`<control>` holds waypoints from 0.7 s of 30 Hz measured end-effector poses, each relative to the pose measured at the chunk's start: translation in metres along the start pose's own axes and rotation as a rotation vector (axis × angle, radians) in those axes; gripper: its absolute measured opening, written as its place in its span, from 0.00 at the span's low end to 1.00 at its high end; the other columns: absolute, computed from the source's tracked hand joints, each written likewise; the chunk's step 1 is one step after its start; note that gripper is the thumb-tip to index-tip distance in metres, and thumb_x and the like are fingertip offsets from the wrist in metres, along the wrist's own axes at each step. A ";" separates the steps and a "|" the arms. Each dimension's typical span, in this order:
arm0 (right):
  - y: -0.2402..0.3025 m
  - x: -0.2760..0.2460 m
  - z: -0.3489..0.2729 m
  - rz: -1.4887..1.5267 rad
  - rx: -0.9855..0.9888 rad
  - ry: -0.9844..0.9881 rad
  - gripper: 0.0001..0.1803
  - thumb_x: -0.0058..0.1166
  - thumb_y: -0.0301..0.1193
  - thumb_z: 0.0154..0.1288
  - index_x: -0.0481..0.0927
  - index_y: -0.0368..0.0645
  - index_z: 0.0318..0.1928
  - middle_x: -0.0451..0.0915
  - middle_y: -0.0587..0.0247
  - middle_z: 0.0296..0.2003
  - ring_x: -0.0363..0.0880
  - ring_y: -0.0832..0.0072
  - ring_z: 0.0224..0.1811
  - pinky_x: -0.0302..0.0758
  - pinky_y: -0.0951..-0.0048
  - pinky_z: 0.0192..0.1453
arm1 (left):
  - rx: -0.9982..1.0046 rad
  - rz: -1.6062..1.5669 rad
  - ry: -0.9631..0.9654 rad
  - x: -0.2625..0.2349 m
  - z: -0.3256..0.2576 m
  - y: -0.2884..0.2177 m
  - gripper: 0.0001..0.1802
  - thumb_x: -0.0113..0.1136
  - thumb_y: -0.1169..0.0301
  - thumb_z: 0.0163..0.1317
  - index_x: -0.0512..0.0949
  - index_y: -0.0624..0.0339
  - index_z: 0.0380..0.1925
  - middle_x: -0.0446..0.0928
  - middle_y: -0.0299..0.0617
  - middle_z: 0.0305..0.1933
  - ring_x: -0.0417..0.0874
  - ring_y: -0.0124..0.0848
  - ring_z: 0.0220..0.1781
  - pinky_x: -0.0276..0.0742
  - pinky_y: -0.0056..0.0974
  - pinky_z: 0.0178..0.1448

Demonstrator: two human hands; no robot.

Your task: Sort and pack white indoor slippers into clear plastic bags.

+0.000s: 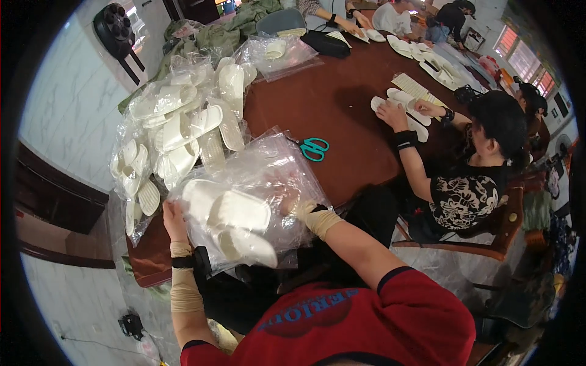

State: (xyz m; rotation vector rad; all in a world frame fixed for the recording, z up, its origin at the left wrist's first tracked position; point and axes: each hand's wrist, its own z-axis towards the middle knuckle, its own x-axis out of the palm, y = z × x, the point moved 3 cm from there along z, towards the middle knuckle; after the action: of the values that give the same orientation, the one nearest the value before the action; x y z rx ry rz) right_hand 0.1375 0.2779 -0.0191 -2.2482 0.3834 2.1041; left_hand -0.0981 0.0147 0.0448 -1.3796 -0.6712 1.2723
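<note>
A pair of white slide slippers [239, 210] is in front of me, low at the table's near edge, in or against a clear plastic bag [268, 165]. My left hand [174, 221] is closed at the left side of the bag, beside the slippers' left ends. On the other side, my right hand [292, 205] is among the bag's plastic, right of the slippers. Blur and glossy film hide its fingers. Both wrists are wrapped in tan bandage with black bands. Teal-handled scissors [314, 149] lie just beyond the bag.
Bagged white slippers [183, 119] are heaped at the left of the brown table [287, 91]. At the right, a co-worker in a black cap [497, 119] handles white slippers [406, 110]. Other people work along the far end. A black pouch [326, 44] lies at the back.
</note>
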 end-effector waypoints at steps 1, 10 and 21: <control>-0.022 0.024 0.001 -0.004 0.036 0.005 0.33 0.38 0.57 0.65 0.58 0.69 0.70 0.47 0.65 0.74 0.34 0.61 0.77 0.27 0.40 0.74 | -0.201 -0.168 0.089 0.028 -0.009 -0.010 0.17 0.46 0.74 0.70 0.68 0.66 0.58 0.75 0.44 0.54 0.78 0.32 0.51 0.72 0.33 0.56; -0.013 0.022 0.015 -0.223 0.050 -0.136 0.37 0.44 0.57 0.60 0.62 0.61 0.69 0.56 0.59 0.71 0.42 0.55 0.76 0.32 0.34 0.72 | 0.406 0.486 0.134 0.038 -0.067 0.045 0.22 0.48 0.74 0.67 0.68 0.60 0.62 0.60 0.52 0.70 0.63 0.46 0.70 0.60 0.41 0.70; -0.081 -0.022 0.000 0.538 -0.147 -0.218 0.23 0.57 0.31 0.59 0.76 0.44 0.56 0.73 0.55 0.57 0.73 0.63 0.57 0.70 0.62 0.61 | 0.340 0.390 0.017 0.052 -0.070 0.044 0.22 0.51 0.79 0.64 0.73 0.54 0.58 0.65 0.49 0.67 0.67 0.46 0.67 0.65 0.41 0.67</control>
State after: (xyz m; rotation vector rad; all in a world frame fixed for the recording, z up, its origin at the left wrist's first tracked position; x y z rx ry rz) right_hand 0.1528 0.3597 -0.0082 -2.1282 0.9375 2.6761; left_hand -0.0302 0.0283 -0.0238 -1.2686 -0.1598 1.5948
